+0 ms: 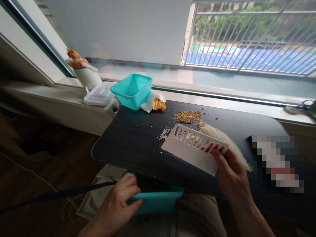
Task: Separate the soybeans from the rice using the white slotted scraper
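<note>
My right hand [230, 176] grips a white slotted plastic scraper [190, 149] by its right end, holding it tilted on the dark table [133, 148]. Behind the scraper lies a band of white rice [222, 136], and further back a small heap of yellow beans [187, 116]. A few loose grains [163, 134] lie to the scraper's left. My left hand [118, 204] is closed on the rim of a teal container [155, 200] held just under the table's front edge, over my lap.
A second teal tub [132, 90] stands at the table's back left, beside a clear lidded box [98, 95], a white jug with orange items [82, 70] and a wrapped yellow snack [156, 103]. Window and railing run behind. A blurred patch [276, 161] covers the table's right.
</note>
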A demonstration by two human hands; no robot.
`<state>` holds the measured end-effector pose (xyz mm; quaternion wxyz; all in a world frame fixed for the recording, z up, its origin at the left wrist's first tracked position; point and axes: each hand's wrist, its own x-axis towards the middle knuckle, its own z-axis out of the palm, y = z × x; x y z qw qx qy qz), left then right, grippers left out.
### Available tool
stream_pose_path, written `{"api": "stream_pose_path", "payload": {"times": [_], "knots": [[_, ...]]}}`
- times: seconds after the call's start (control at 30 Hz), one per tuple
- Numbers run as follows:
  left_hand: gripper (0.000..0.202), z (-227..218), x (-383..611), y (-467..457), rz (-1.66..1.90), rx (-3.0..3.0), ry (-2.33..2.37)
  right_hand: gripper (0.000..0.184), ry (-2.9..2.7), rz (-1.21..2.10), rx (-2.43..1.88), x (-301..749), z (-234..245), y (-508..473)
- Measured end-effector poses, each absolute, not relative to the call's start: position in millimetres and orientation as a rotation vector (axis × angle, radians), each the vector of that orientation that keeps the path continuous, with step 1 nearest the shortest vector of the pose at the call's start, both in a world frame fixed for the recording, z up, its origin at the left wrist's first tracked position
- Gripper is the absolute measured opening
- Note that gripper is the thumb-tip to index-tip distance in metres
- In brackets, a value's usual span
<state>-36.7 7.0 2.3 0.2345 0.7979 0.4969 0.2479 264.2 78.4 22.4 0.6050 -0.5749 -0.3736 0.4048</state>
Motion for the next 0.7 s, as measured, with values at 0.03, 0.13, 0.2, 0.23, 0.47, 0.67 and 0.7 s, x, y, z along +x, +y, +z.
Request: {"api": "stream_pose_path", "payload": {"times": [0.03,0.13,0.2,0.23,0.47,0.67,0.7], "knots": [[0.022,2.1,-36.8,6.9,0.678,2.190,1.368,0.027,-0.864,0.933,-1.331,263.7,22.1,78.7],[0.022,2.1,-37.0,7.1,0.662,2.198,1.365,0.026,-0.946,0.938,-1.318,258.7,21.2,78.5],[0.023,2.8,-36.8,6.9,0.656,2.206,1.356,0.025,-1.001,0.988,-1.305,252.4,21.5,74.2],[0.022,3.2,-36.5,6.5,0.654,2.209,1.355,0.025,-1.010,1.027,-1.307,248.7,22.2,70.1],[0.019,3.3,-27.9,2.1,0.647,2.199,1.338,0.025,-0.970,1.140,-1.352,242.0,28.1,24.3],[0.019,-2.5,-12.2,5.6,0.613,2.244,1.254,0.025,-0.786,0.870,-1.427,281.1,13.0,20.0],[0.018,-4.1,-9.9,6.3,0.602,2.251,1.243,0.026,-0.761,0.819,-1.433,287.4,10.9,23.9]]}}
